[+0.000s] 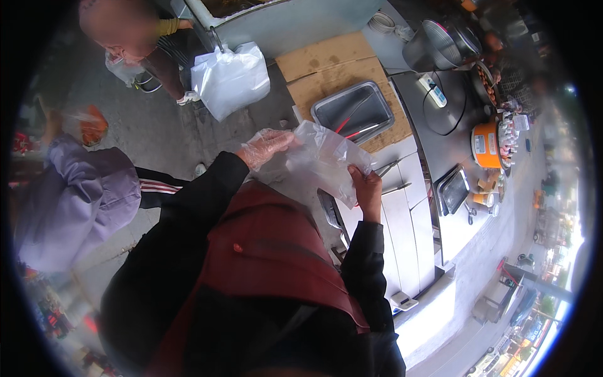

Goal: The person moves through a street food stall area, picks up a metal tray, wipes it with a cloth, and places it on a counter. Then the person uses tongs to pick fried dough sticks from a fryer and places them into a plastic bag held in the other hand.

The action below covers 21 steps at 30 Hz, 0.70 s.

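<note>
A clear plastic bag (330,160) is spread in front of my body, above the edge of a white-topped table. My right hand (367,186), bare, pinches the bag's near right side between thumb and fingers. My left hand (266,147) wears a thin clear plastic glove, its fingers together and pointing right. Its fingertips meet the bag's left edge; whether they grip the film is hard to see. Just beyond the bag, a metal tray (352,106) rests on brown cardboard (325,61), with red-handled utensils (343,125) lying in it.
A bundle of plastic bags (231,80) hangs from a hook at the far left. People stand on the left, one in a lilac jacket (89,202). The right-hand counter holds a power strip (432,90), an orange container (486,145), trays (453,191) and scissors (471,214).
</note>
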Tool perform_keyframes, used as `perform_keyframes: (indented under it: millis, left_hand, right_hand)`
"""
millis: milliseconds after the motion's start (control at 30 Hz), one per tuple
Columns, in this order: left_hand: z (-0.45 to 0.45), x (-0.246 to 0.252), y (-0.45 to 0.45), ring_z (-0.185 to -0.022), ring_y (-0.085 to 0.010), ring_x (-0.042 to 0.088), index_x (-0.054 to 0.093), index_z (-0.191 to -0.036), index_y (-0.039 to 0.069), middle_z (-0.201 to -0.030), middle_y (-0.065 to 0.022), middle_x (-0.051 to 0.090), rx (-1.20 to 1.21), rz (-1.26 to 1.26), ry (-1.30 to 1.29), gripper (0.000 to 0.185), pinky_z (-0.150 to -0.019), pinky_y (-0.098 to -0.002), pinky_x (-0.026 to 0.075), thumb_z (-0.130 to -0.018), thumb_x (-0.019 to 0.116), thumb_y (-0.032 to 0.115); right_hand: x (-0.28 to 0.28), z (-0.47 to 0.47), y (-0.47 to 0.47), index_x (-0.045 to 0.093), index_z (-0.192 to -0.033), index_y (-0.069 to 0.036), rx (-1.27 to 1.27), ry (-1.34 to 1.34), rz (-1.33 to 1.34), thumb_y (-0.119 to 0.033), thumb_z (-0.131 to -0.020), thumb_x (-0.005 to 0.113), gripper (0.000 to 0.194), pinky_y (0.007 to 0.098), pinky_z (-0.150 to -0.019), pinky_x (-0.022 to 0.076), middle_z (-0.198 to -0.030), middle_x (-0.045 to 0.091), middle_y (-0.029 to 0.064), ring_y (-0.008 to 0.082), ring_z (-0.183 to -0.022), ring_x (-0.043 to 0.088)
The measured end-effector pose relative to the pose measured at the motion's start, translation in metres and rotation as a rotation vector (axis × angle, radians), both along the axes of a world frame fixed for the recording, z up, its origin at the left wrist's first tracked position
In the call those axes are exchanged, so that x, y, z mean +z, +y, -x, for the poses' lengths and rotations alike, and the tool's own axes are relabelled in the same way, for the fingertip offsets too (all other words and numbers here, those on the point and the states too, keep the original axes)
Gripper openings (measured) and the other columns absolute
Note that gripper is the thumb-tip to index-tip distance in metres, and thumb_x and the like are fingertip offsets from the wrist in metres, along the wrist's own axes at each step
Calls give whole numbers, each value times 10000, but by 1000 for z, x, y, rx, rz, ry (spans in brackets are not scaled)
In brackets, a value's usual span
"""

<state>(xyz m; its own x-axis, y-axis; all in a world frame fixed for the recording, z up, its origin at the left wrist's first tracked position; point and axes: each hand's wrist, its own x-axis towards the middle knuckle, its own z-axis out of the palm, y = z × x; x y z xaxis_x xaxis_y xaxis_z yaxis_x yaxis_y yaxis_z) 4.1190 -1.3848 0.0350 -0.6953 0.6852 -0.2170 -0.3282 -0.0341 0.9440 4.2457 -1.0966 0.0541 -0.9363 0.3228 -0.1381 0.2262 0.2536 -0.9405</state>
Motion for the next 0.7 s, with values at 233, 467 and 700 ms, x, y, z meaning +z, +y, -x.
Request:
perform_keyframes:
  millis: [233,467,700]
  left_hand:
    - [8,-9,6,-1029,-156,599,644,-1139,7,-1062,-60,664,-127,-15,70,276,-936,-305,451,-928,617,184]
    - [-16,-21,34,-799,-113,613,648,-979,-10,-837,-36,654,-15,10,-90,178,-717,-261,489,-918,624,155]
    - [-40,5,71,-814,-121,614,600,-1031,-1,-866,-36,632,140,-3,-173,286,-740,-255,503,-892,677,237]
  right_hand:
    - [7,6,-4,711,-973,-21,-47,-58,41,-211,-857,719,222,227,-576,400,-716,612,-42,40,-641,499]
    - [4,-7,18,641,-1093,0,-186,-106,-214,-247,-852,690,348,272,-594,445,-686,613,27,135,-612,560]
    - [41,-15,-23,616,-1017,-3,-26,183,-248,-139,-822,715,257,294,-673,502,-935,628,108,178,-769,636]
